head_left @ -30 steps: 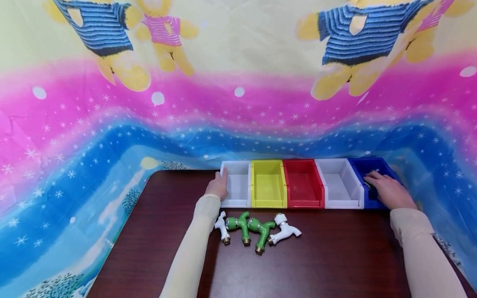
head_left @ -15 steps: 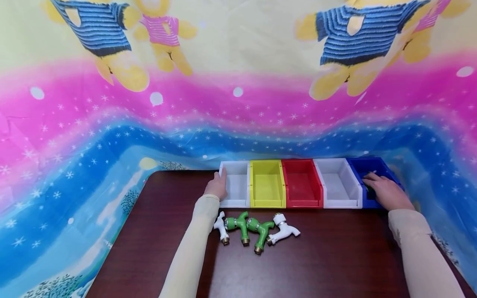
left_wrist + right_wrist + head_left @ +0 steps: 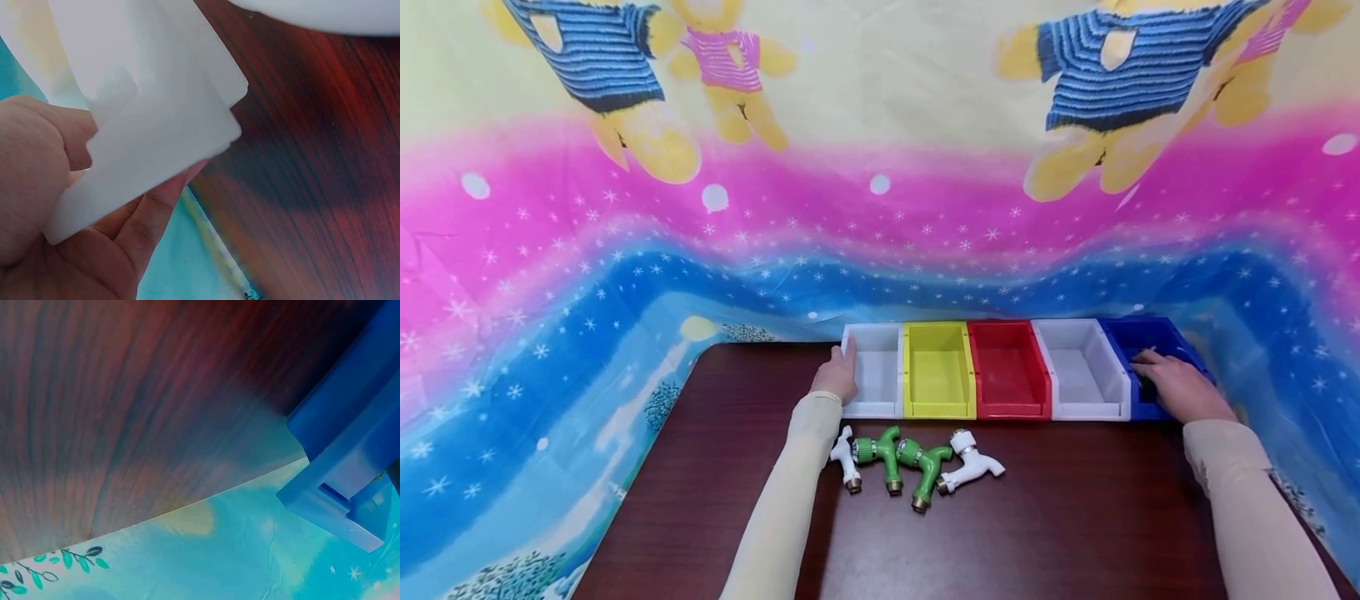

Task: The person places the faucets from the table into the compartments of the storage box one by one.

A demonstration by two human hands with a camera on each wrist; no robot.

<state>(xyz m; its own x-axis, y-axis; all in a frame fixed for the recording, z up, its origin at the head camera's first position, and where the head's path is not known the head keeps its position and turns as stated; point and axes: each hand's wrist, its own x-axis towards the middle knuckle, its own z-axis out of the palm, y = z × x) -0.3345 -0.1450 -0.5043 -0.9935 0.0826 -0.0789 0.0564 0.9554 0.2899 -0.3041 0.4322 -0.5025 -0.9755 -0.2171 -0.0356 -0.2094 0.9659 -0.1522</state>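
My left hand (image 3: pixel 837 377) grips the side wall of the leftmost white bin (image 3: pixel 880 379). In the left wrist view the thumb lies on one face of that white wall (image 3: pixel 150 137), the fingers on the other. At the far right, my right hand (image 3: pixel 1187 388) reaches over the blue bin (image 3: pixel 1138 333), fingertips inside it. A dark, partly green thing shows under those fingers, mostly hidden; I cannot tell whether they hold it. The right wrist view shows the blue bin's front corner (image 3: pixel 337 512), not the hand.
Between the end bins stand a yellow bin (image 3: pixel 938 375), a red bin (image 3: pixel 1011 379) and a second white bin (image 3: pixel 1082 375). Several taps lie before the row: a white one (image 3: pixel 847 460), green ones (image 3: pixel 889 458) and another white one (image 3: pixel 972 463). A patterned cloth (image 3: pixel 880 225) hangs behind the brown table (image 3: pixel 1037 533).
The view shifts very slightly. Both hands stay at the end bins, the right fingers moving only a little inside the blue bin. Bins and taps keep their places.
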